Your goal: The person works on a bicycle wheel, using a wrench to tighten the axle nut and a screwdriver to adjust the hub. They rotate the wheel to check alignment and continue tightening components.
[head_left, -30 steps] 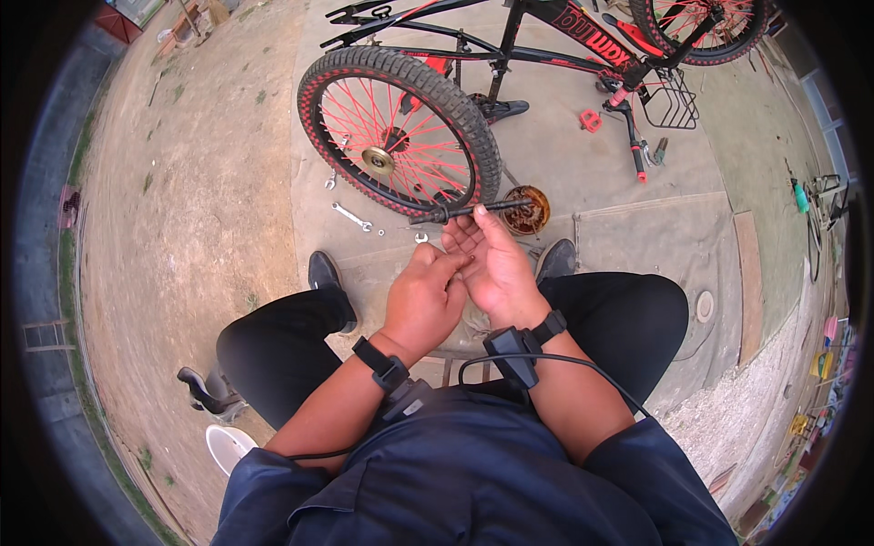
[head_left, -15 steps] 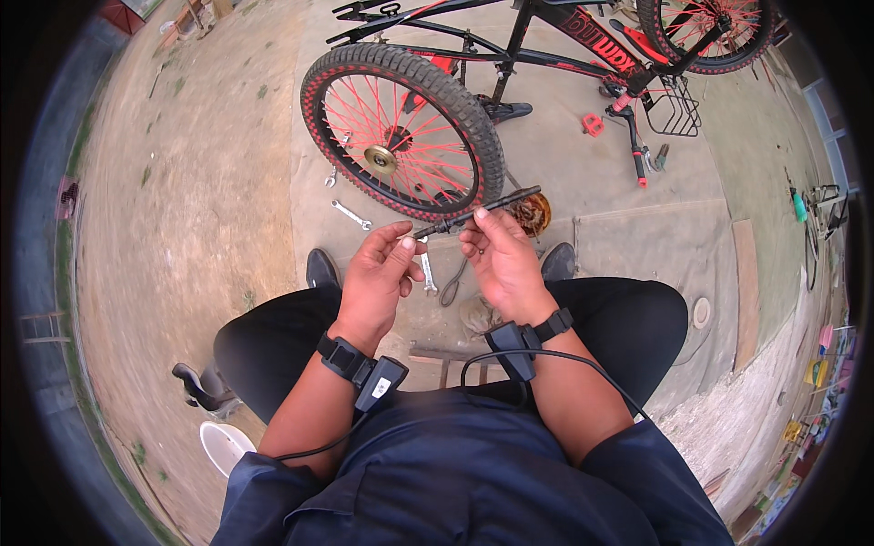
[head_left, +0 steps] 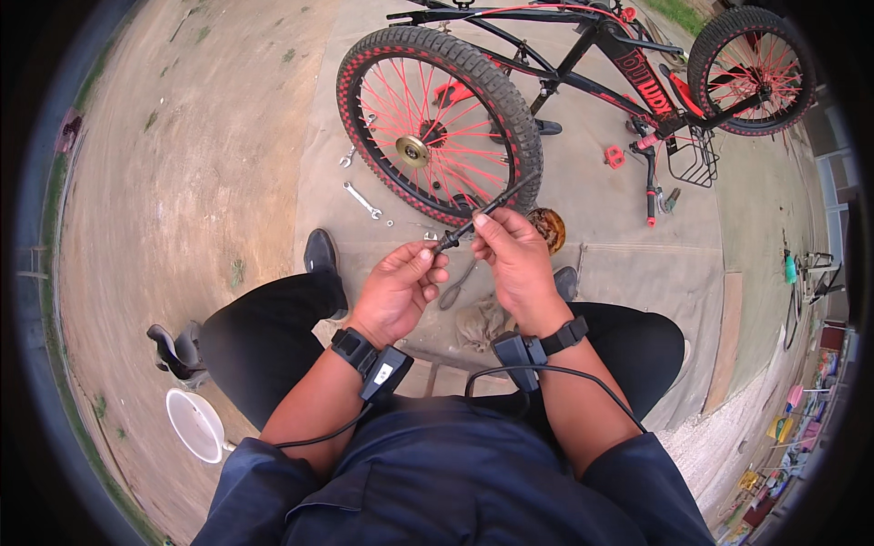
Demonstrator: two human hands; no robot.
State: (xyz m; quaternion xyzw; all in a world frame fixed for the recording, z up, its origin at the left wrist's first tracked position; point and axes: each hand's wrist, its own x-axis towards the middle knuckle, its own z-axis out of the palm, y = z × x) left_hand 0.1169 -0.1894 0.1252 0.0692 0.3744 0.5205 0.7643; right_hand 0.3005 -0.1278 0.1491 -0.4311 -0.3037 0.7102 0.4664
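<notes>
A dark, slim wheel axle [head_left: 477,218] with thicker collars along it slants up to the right between my hands. My left hand [head_left: 401,280] pinches its lower end between thumb and fingers. Partway along, my right hand [head_left: 512,253] grips it with thumb and forefinger, and the upper end sticks out past that hand. Just beyond stands a bicycle wheel [head_left: 530,136] with red spokes and a knobbly black tyre. A brass-coloured disc [head_left: 412,151] sits at its hub. The axle's far tip overlaps the tyre in view; whether they touch I cannot tell.
A black and red bicycle frame [head_left: 605,68] lies beyond, with its other wheel [head_left: 751,73] at far right. Spanners [head_left: 362,200] lie left of the near wheel. A bowl of brown stuff [head_left: 546,229] is by my right hand. A white basin [head_left: 195,425] stands at lower left.
The axle has tilted more steeply, its right end now higher. Both hands still hold it. The view has shifted, so the bicycle sits further right and the basin shows more fully.
</notes>
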